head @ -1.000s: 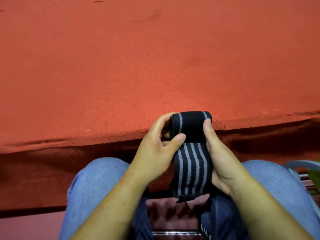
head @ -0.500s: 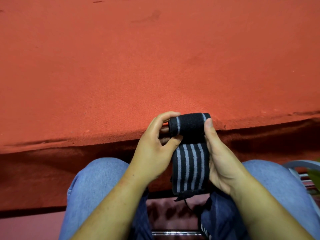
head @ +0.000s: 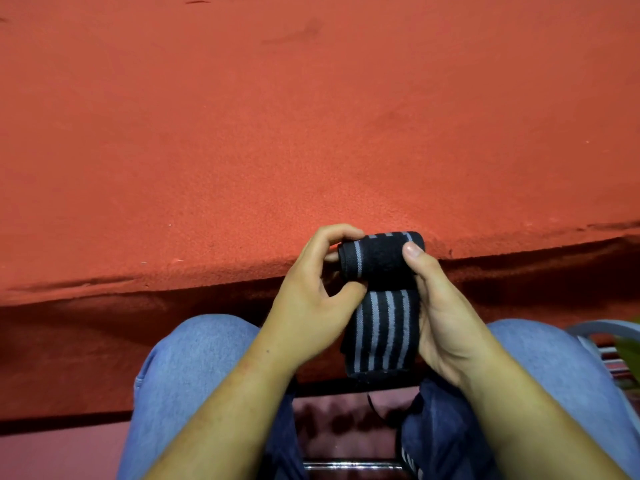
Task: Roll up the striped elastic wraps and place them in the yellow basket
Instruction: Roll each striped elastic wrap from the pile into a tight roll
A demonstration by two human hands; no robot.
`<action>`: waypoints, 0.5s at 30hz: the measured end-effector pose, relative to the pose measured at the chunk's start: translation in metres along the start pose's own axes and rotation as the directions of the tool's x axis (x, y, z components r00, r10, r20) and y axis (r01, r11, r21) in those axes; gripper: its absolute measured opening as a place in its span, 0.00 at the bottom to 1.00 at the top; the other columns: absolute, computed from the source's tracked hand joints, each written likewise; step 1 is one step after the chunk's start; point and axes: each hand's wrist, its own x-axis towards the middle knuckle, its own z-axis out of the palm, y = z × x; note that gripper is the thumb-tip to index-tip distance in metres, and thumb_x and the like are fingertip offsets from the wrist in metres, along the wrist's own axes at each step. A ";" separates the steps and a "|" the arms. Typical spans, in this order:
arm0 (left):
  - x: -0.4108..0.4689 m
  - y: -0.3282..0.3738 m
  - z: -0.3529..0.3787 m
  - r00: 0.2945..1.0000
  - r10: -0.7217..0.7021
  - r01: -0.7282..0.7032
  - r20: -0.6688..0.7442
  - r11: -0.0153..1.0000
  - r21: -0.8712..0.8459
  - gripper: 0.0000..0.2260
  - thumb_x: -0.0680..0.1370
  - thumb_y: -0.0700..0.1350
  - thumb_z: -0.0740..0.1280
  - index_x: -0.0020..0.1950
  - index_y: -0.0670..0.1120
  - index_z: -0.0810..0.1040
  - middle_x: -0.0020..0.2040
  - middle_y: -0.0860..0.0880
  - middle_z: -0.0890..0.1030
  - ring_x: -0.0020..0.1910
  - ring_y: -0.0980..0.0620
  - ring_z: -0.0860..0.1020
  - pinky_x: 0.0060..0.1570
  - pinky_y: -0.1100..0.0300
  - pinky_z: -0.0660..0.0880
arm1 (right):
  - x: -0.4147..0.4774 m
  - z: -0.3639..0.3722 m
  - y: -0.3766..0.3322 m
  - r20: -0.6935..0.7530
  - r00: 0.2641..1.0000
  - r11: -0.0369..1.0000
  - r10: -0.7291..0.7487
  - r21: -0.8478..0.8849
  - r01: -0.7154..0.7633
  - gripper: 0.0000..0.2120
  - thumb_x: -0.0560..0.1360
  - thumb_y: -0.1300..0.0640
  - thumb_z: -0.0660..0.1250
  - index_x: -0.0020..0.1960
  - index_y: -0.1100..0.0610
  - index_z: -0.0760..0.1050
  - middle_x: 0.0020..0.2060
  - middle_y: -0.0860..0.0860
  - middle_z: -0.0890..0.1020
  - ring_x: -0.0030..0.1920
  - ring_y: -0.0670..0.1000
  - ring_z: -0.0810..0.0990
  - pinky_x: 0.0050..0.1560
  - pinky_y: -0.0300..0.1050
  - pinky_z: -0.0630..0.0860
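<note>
Beside the red table (head: 311,150) our left hand (head: 311,306) and right hand (head: 446,323) clamp curled fingers on the striped wrap (head: 381,265); soft, light, springy, we judge: pinch the roll's ends.

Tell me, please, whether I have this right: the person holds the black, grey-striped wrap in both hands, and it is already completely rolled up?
Not quite: the left hand and right hand do hold the black, grey-striped wrap, but it is only partly rolled. The head view shows a flat striped tail hanging below the rolled part.
</note>
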 end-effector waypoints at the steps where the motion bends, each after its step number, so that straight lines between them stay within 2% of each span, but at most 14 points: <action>1: 0.000 -0.001 0.000 1.000 -0.002 0.002 0.012 1.000 -0.005 0.24 0.76 0.35 0.71 0.63 0.61 0.74 0.64 0.61 0.78 0.65 0.50 0.78 0.68 0.43 0.75 | 0.000 0.000 0.000 -0.012 1.000 1.000 -0.003 0.006 0.003 0.24 0.75 0.43 0.64 0.61 0.58 0.84 0.56 0.61 0.87 0.57 0.57 0.87 0.61 0.53 0.83; 4: -0.001 -0.004 0.001 0.999 -0.021 0.022 0.043 0.999 -0.024 0.24 0.75 0.44 0.72 0.68 0.61 0.72 0.67 0.58 0.76 0.68 0.49 0.77 0.70 0.42 0.73 | 0.001 -0.004 0.001 -0.039 0.999 1.000 -0.017 0.010 0.018 0.25 0.73 0.45 0.65 0.62 0.61 0.83 0.55 0.62 0.87 0.54 0.57 0.87 0.58 0.53 0.83; 8: -0.002 -0.006 0.000 0.998 -0.036 0.040 0.048 0.997 -0.067 0.25 0.77 0.56 0.70 0.73 0.60 0.70 0.71 0.58 0.75 0.69 0.54 0.77 0.69 0.50 0.75 | 0.002 -0.007 0.004 -0.033 0.999 0.998 -0.040 -0.040 0.039 0.21 0.76 0.50 0.67 0.63 0.62 0.81 0.56 0.62 0.86 0.57 0.59 0.86 0.63 0.57 0.80; 12: 0.000 -0.008 -0.001 0.996 -0.084 0.086 0.028 0.992 -0.094 0.27 0.76 0.63 0.68 0.74 0.59 0.70 0.67 0.55 0.80 0.68 0.56 0.78 0.64 0.57 0.76 | 0.005 -0.011 0.008 0.005 0.995 0.992 -0.096 -0.077 0.096 0.19 0.74 0.53 0.62 0.59 0.58 0.83 0.53 0.60 0.87 0.55 0.57 0.87 0.61 0.56 0.80; 15: 0.001 -0.008 -0.002 0.991 -0.128 0.132 0.043 0.987 -0.088 0.28 0.77 0.65 0.66 0.76 0.59 0.68 0.64 0.56 0.82 0.65 0.58 0.80 0.63 0.59 0.76 | 0.006 -0.012 0.010 0.057 0.990 0.983 -0.130 -0.120 0.136 0.20 0.74 0.56 0.61 0.63 0.56 0.81 0.57 0.61 0.86 0.60 0.60 0.84 0.63 0.58 0.79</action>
